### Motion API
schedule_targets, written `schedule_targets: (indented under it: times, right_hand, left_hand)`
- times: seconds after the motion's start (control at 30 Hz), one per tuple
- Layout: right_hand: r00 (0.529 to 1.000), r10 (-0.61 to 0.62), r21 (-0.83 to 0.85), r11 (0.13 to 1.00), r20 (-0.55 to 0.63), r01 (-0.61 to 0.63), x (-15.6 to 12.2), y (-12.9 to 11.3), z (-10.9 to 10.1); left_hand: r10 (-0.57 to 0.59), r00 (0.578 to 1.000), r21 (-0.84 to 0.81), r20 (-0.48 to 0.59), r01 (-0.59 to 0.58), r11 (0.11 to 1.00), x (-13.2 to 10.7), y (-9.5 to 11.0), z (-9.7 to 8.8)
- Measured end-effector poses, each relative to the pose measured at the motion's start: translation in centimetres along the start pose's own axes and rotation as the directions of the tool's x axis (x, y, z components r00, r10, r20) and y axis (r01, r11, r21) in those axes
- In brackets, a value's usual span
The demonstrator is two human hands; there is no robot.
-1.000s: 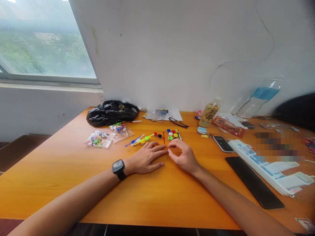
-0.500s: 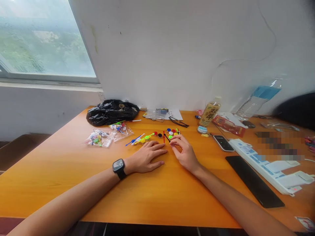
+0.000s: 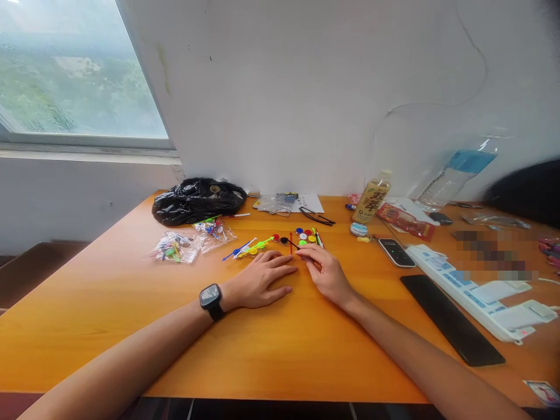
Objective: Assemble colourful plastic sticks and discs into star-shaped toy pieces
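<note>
My left hand point(image 3: 259, 279), with a black watch point(image 3: 210, 298) on its wrist, lies flat and open on the orange table point(image 3: 284, 350). Beside it, my right hand point(image 3: 327, 273) is closed in a pinch on the near end of a thin black stick point(image 3: 292, 244), which has a black disc at its far end. Just beyond the fingers lie small coloured discs point(image 3: 306, 236), a red stick point(image 3: 290, 241), and green, yellow and blue sticks point(image 3: 250, 247).
Two clear bags of coloured pieces point(image 3: 175, 246) and a black plastic bag point(image 3: 196, 201) lie at the back left. To the right are glasses point(image 3: 317, 217), a drink bottle point(image 3: 371, 201), a phone point(image 3: 396, 252), a white power strip point(image 3: 472, 286) and a black flat pad point(image 3: 450, 318).
My right hand has moved slightly forward and left, closing its fingers on the black stick. My left hand has stayed flat in place.
</note>
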State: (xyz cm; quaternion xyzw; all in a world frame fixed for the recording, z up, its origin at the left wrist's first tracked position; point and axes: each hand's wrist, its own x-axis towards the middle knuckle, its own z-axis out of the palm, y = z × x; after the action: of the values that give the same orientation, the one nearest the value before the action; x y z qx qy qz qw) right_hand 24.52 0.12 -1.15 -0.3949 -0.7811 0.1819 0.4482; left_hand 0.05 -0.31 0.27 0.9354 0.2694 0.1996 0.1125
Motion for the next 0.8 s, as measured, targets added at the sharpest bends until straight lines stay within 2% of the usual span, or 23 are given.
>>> schedule_targets:
  times: [0.37,0.53,0.8]
  right_hand:
    - [0.994,0.107,0.016,0.994,0.023,-0.108,-0.5,0.9,0.4]
    - [0.993,0.101,-0.069,0.993,0.057,-0.097,-0.6,1.3,0.3]
    - [0.987,0.101,-0.105,0.991,0.126,-0.088,-0.6,1.1,0.3]
  left_hand:
    - [-0.001,1.0,0.005,0.003,0.001,1.0,0.0,0.0,0.0]
    - [0.002,1.0,0.008,-0.008,-0.002,1.0,-0.1,-0.1,0.2]
    - [-0.003,1.0,0.005,0.003,0.003,1.0,0.0,0.0,0.1]
